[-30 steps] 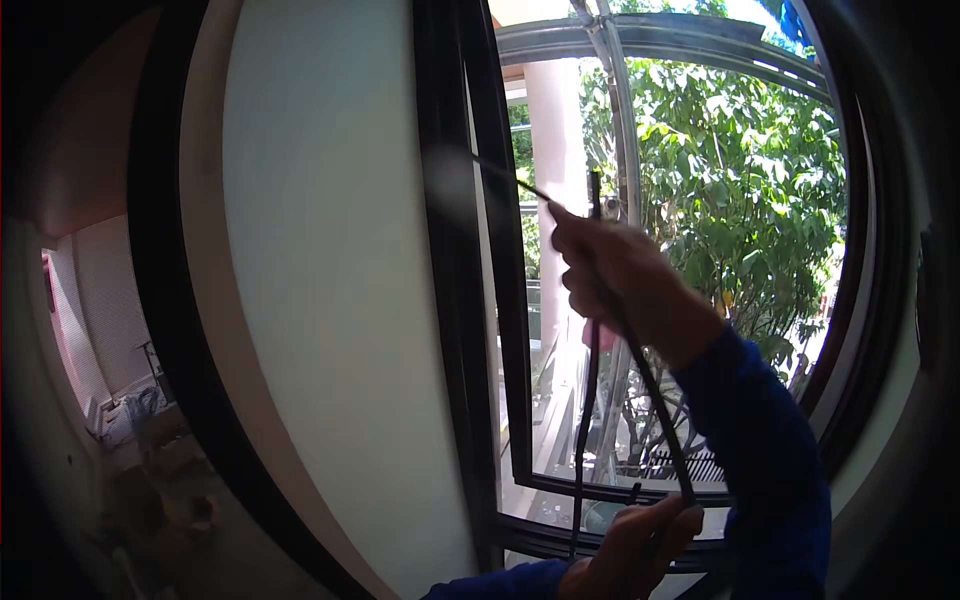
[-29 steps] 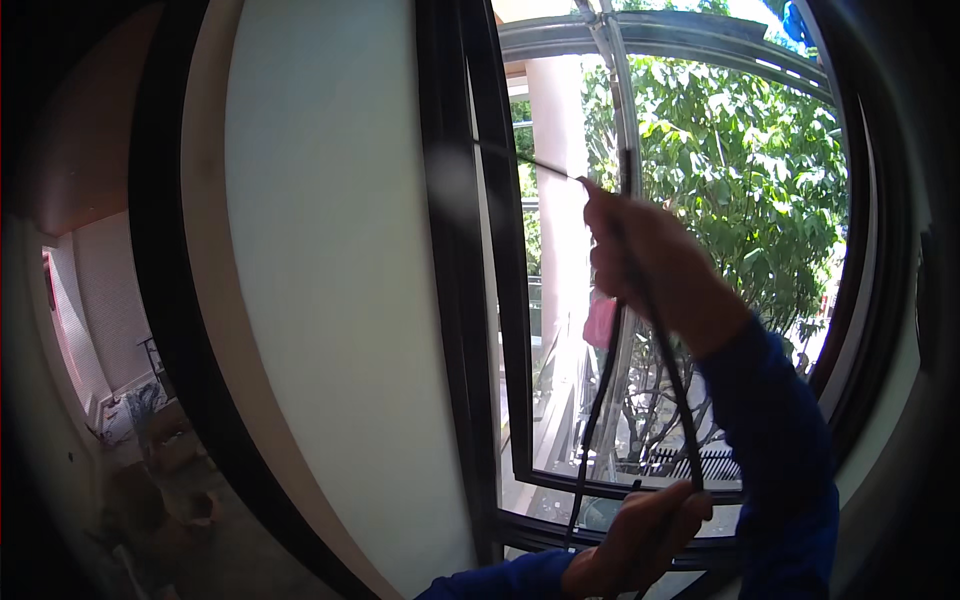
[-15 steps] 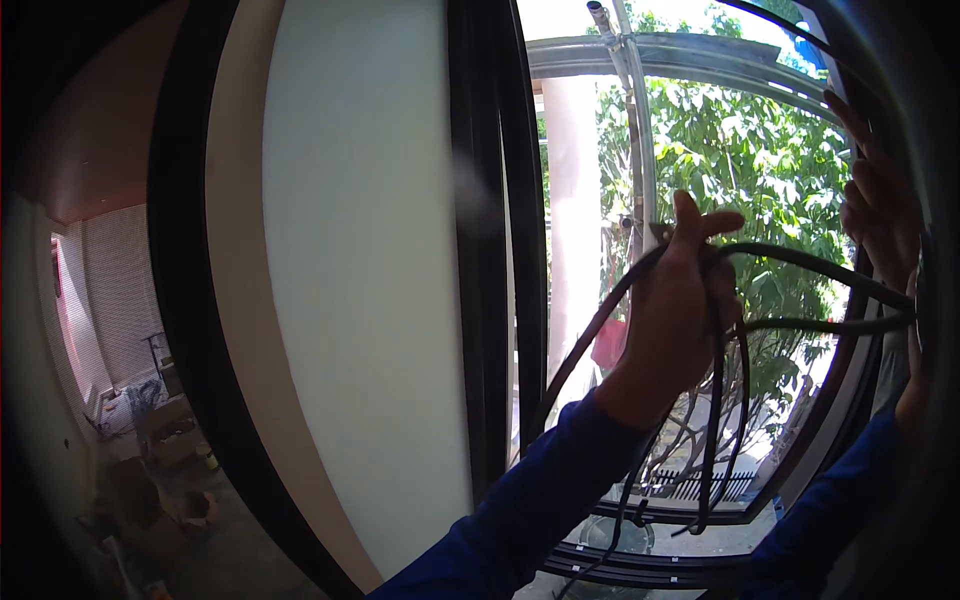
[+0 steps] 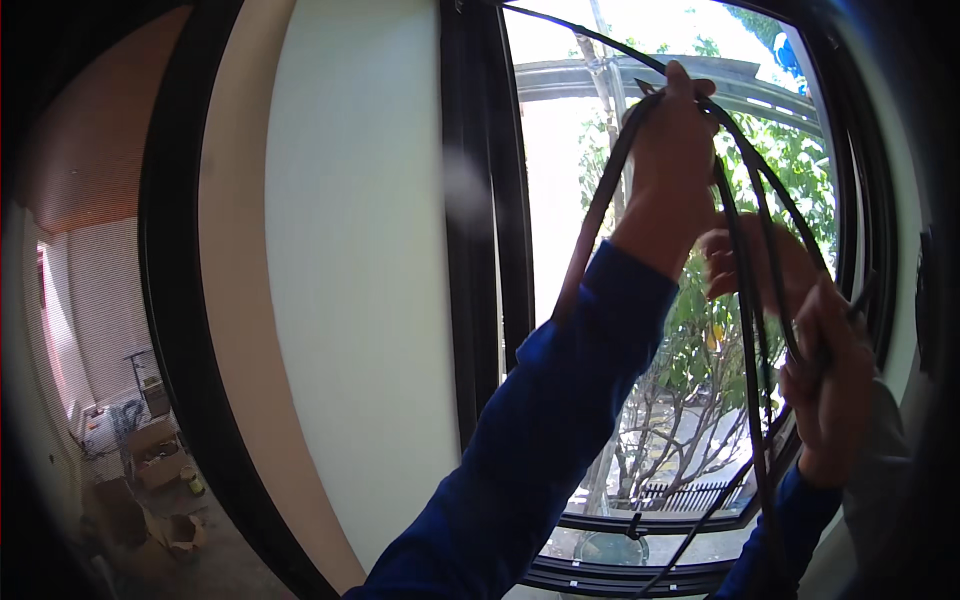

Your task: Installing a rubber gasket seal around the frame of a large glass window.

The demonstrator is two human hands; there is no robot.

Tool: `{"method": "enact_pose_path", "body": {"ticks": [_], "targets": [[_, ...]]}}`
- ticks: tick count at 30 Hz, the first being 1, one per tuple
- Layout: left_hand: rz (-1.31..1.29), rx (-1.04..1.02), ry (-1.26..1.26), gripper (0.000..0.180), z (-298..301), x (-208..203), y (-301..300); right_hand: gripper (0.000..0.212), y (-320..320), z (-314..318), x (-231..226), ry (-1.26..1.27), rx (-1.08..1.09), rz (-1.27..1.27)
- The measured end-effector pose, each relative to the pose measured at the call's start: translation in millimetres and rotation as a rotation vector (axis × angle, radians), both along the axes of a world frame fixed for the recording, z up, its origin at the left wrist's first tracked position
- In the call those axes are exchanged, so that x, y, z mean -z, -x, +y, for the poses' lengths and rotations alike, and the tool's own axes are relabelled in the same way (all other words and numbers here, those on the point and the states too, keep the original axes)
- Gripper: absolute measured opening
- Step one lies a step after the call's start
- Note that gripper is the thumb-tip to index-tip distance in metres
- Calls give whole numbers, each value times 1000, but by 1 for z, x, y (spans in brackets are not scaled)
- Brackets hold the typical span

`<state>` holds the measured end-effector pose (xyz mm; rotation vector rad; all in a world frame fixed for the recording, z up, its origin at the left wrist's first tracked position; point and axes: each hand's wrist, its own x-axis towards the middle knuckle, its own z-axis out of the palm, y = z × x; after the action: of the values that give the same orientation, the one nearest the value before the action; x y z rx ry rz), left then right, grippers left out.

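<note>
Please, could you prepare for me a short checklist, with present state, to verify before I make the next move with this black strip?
1. Left hand closed on the black strip: ok, raised high in front of the window.
2. Right hand firmly on the strip: cannot tell; lengths run down toward it, but its grip is unclear.
3. Strip free of loops and crossings: not ok, several lengths hang in loops and cross low down.
4. Lower window frame free of strip in this view: not ok, a length passes in front of it.
5. Far end of the upper-left length secured: cannot tell, it is lost near the dark frame.
</note>
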<state>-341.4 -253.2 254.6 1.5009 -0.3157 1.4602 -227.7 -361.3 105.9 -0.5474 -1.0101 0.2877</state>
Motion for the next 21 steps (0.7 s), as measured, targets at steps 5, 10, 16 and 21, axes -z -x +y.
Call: {"method": "enact_pose_path", "body": {"ticks": [5,10,16,21], "targets": [[-196,-154,-655,14,42,-76,-50,31,-30,-11,-16,-406,-77,-159],[-198,-137,-261,31,-22,-30,-68,36,-59,-3,-9,-222,79,80],[-233,322,-343,22,6,-102,-97,35,-15,-5,-31,-208,-165,86],[-222,126,-335,23,3,-88,-84,41,-81,-11,-31,-374,-602,-235]]}}
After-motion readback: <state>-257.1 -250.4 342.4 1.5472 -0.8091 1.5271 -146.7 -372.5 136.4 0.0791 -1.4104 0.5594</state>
